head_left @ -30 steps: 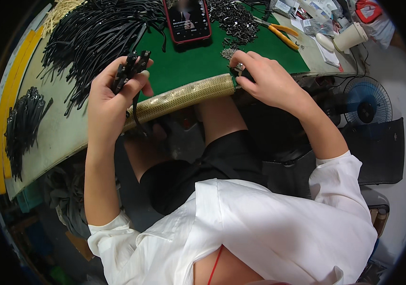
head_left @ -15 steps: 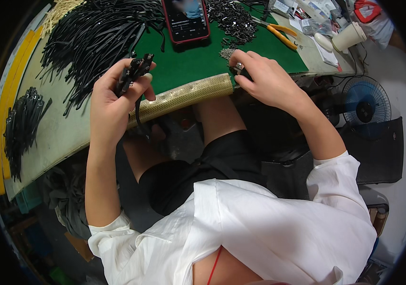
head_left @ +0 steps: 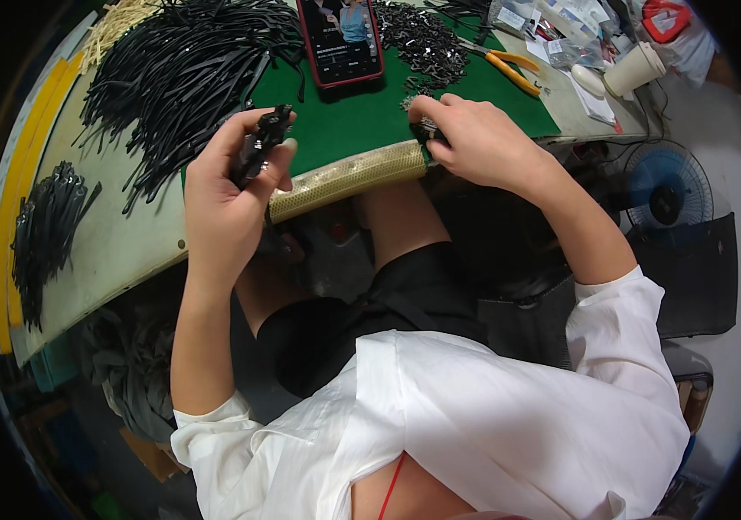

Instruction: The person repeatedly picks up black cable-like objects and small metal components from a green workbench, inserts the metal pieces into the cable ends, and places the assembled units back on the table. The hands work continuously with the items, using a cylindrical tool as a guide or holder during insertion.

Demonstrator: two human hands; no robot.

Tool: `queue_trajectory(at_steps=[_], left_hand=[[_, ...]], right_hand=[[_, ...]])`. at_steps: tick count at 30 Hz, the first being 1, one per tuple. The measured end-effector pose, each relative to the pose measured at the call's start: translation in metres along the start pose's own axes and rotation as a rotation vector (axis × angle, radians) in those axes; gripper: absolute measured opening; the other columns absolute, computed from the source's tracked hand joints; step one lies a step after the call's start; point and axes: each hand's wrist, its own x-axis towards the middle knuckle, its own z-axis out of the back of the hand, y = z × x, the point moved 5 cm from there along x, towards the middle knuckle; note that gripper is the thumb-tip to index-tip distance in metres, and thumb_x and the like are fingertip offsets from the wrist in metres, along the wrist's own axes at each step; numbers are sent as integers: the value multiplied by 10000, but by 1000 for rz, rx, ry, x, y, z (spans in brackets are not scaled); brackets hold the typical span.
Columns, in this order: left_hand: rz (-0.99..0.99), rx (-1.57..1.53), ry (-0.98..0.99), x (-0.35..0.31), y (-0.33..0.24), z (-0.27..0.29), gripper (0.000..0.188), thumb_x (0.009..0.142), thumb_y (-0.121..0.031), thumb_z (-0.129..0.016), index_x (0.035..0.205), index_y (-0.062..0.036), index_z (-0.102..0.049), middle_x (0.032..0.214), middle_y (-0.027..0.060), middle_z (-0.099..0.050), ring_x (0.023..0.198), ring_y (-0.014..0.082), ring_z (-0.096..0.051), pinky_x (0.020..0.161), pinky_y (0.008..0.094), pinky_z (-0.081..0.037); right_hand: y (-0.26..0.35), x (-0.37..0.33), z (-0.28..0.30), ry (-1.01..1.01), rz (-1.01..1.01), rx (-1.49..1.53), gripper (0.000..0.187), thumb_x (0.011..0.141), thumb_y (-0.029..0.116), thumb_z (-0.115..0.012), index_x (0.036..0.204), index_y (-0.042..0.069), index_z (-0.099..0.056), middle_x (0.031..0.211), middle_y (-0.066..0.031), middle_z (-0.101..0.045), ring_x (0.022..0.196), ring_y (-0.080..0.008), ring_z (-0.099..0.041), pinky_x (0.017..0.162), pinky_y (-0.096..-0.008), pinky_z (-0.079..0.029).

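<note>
My left hand is closed around a small bundle of black straps with shiny ends, above the near edge of the green mat. A strap end hangs below the fingers. At the mat's near right corner my right hand is closed, its fingertips pinching something small, dark and partly shiny, mostly hidden by the fingers. Just beyond it is a small heap of grey metal bits. A yellowish mesh-patterned roll runs along the table edge between my hands.
A large pile of black straps covers the back left; a smaller bundle lies at far left. A phone, loose black pieces, orange-handled pliers and a pale cup stand or lie behind. A fan is at right.
My left hand has moved to the right with the strap bundle, closer to my right hand. The right hand has shifted slightly left. The picture on the phone has changed.
</note>
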Motion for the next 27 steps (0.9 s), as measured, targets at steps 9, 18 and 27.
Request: queue_trajectory(at_steps=[9, 18, 27], left_hand=[[-334, 407, -135, -15, -23, -17, 201, 865, 10, -660, 1063, 31, -634, 803, 78, -664, 734, 101, -625, 694, 228, -490], [-542, 464, -196, -17, -26, -26, 324, 740, 50, -663, 1063, 36, -653, 795, 109, -682, 693, 184, -679, 651, 260, -524], [-603, 591, -215, -18, -29, -30, 347, 661, 6, -707, 1002, 1, -646, 810, 125, -680, 685, 294, -682, 592, 334, -534]], right_hand=[[41, -12, 27, 7, 66, 767, 336, 887, 146, -624, 1218, 98, -586, 927, -89, -612, 644, -183, -621, 591, -296, -515], [82, -27, 10, 74, 7, 1531, 354, 957, 161, -631, 1295, 101, -543, 1035, -59, -586, 523, -39, -535, 436, -174, -417], [86, -27, 5, 49, -84, 1503, 275, 1002, 207, -543, 1215, 41, -490, 769, -20, -601, 490, -47, -505, 432, -200, -383]])
